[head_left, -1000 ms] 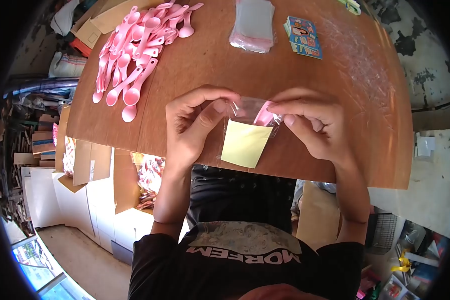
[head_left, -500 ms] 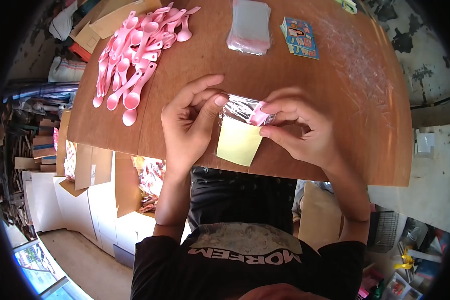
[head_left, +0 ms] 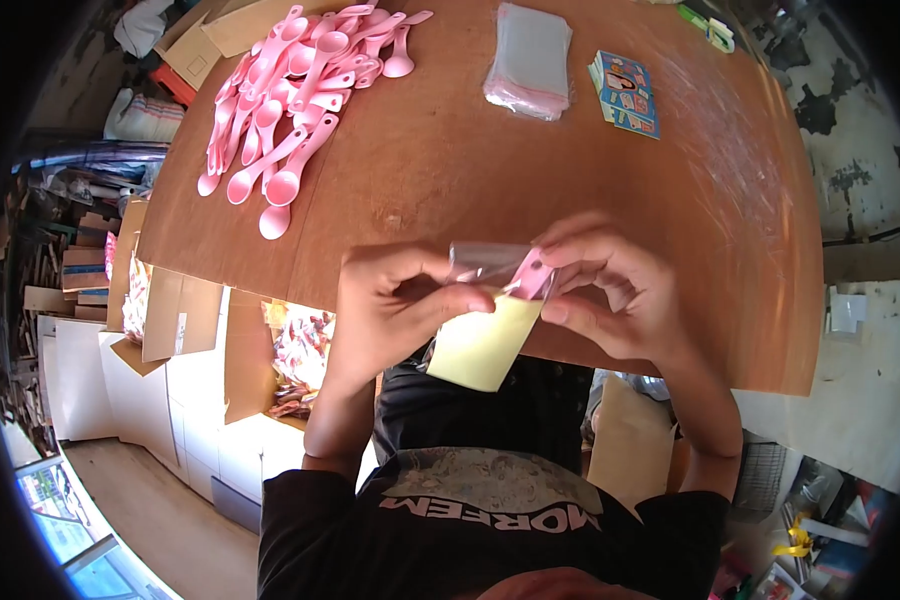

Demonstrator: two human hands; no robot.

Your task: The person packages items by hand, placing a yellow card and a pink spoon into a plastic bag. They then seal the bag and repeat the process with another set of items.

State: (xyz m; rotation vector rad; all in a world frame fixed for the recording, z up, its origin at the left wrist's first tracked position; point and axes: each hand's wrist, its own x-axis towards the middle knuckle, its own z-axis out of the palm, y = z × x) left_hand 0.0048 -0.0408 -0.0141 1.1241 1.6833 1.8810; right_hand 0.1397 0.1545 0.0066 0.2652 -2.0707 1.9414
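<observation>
My left hand (head_left: 395, 310) pinches the left side of a clear plastic bag (head_left: 478, 258), its thumb on top of a pale yellow card (head_left: 482, 345) inside. On the bag's right edge, my right hand (head_left: 610, 290) is closed, thumb below and fingers above. A pink spoon handle (head_left: 533, 275) with a hole shows in the bag beside my right fingertips; the rest of that spoon is hidden behind the card. Both hands are over the table's near edge.
Many pink spoons (head_left: 295, 100) lie heaped at the table's back left. Clear bags (head_left: 530, 60) are stacked at the back, beside blue printed cards (head_left: 627, 92). A green-and-white tool (head_left: 708, 28) lies at the far right. Open cardboard boxes (head_left: 250, 355) stand below left.
Both hands and the bag have come down nearer my body. My left thumb has moved onto the card, and more of the pink handle with its hole shows.
</observation>
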